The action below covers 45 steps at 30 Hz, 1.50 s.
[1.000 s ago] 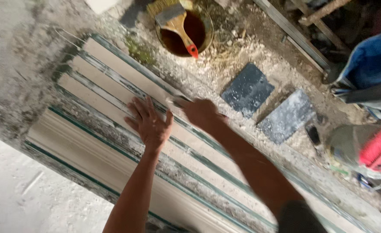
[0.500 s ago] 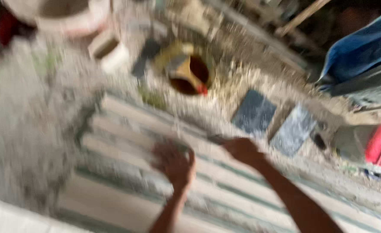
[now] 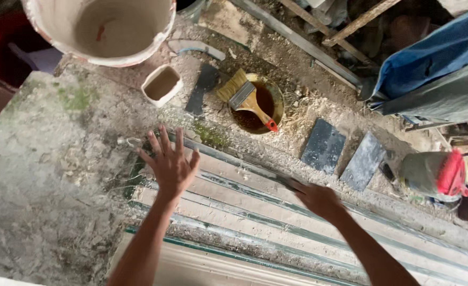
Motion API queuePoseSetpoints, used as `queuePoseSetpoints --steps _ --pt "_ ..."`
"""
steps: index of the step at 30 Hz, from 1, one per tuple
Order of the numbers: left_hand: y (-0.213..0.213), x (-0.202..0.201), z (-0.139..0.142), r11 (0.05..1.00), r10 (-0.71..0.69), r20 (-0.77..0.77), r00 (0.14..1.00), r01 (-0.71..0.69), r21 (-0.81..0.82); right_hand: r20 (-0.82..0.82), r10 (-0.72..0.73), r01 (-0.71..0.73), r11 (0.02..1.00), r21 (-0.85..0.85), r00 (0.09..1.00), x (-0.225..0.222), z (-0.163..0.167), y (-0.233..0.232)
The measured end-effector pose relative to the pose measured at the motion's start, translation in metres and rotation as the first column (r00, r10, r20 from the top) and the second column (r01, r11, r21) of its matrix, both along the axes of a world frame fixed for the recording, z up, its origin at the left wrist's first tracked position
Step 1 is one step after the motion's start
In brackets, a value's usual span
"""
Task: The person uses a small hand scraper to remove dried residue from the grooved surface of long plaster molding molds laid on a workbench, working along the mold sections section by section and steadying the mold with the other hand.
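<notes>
Left hand (image 3: 170, 161) splayed at strips' (image 3: 255, 212) end, right hand (image 3: 318, 200) mid-strip

Left hand (image 3: 170, 164) spread flat, right hand (image 3: 318, 198) on pale grooved boards (image 3: 255, 212), paintbrush (image 3: 247, 98) across tin (image 3: 268, 103) beyond.

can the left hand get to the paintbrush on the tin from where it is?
Probably yes. The left hand is open, fingers spread, holding nothing. The paintbrush lies across the open tin, handle exposed, with only bare gritty concrete between them.
</notes>
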<state>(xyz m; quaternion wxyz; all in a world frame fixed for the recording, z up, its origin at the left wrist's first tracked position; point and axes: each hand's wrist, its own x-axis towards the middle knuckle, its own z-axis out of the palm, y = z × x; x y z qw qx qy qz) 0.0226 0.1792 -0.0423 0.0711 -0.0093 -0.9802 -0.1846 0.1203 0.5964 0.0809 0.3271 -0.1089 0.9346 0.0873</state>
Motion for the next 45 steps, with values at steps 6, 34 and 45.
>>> queuePoseSetpoints --steps 6,34,45 --pt "-0.011 -0.007 0.014 0.999 -0.033 -0.009 0.999 0.032 -0.014 -0.109 0.540 -0.530 0.841 0.109 0.835 -0.051 -0.071 -0.045" --pt "-0.005 -0.020 0.017 0.985 0.167 -0.105 0.980 -0.171 -0.033 0.050 0.262 -0.262 0.965 -0.011 0.964 -0.107 -0.031 -0.131" --pt "-0.027 -0.016 0.028 0.988 0.144 -0.072 0.987 -0.139 0.068 0.167 -0.213 0.227 0.971 -0.071 0.963 -0.040 -0.018 -0.018"
